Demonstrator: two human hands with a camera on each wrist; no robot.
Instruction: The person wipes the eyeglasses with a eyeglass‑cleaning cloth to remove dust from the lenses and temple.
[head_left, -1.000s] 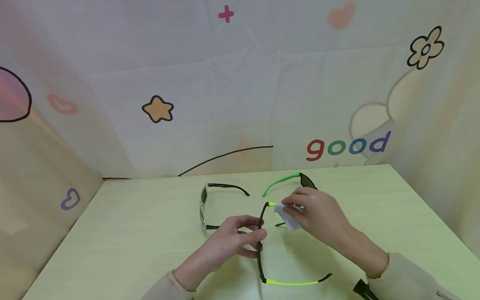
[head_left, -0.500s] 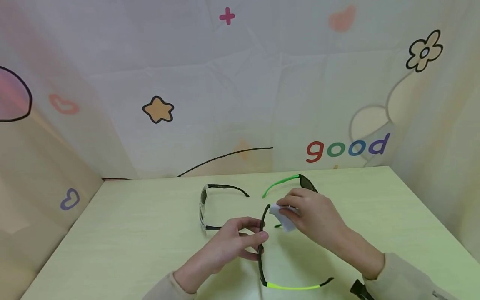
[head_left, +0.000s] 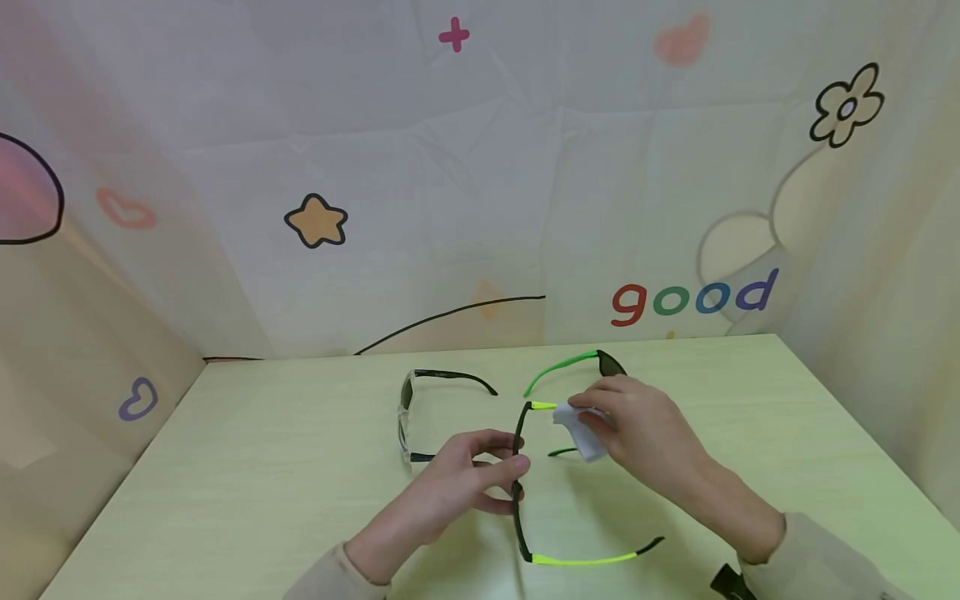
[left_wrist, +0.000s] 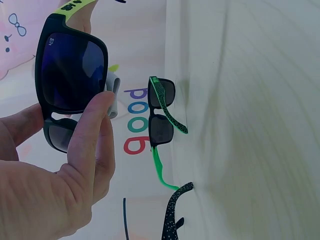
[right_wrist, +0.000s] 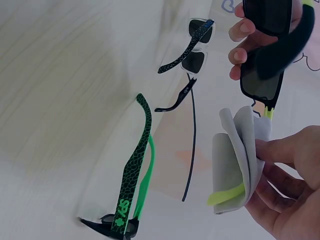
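My left hand [head_left: 468, 475] grips a pair of sunglasses [head_left: 519, 529] by the middle of its front, thumb on the near side and fingers behind. It has a black front, dark lenses and yellow-green temples, both unfolded, and is held above the table. My right hand [head_left: 645, 425] pinches a folded pale grey cloth [head_left: 583, 437] between thumb and fingers. In the right wrist view the cloth [right_wrist: 235, 160] wraps around the far temple, whose yellow-green end [right_wrist: 225, 195] sticks out of the fold. In the left wrist view a dark lens [left_wrist: 75, 72] faces the camera.
Clear-framed sunglasses with dark temples [head_left: 453, 374] lie behind my left hand. Green-and-black sunglasses [head_left: 566, 362] lie behind my right hand, partly hidden by it. A black object [head_left: 727, 581] shows beside my right sleeve. A printed curtain [head_left: 450, 167] rises behind the pale table [head_left: 262, 467].
My right hand slid the cloth left along the far temple to the hinge, then back right, baring the yellow-green part near the hinge again. The held sunglasses shifted slightly.
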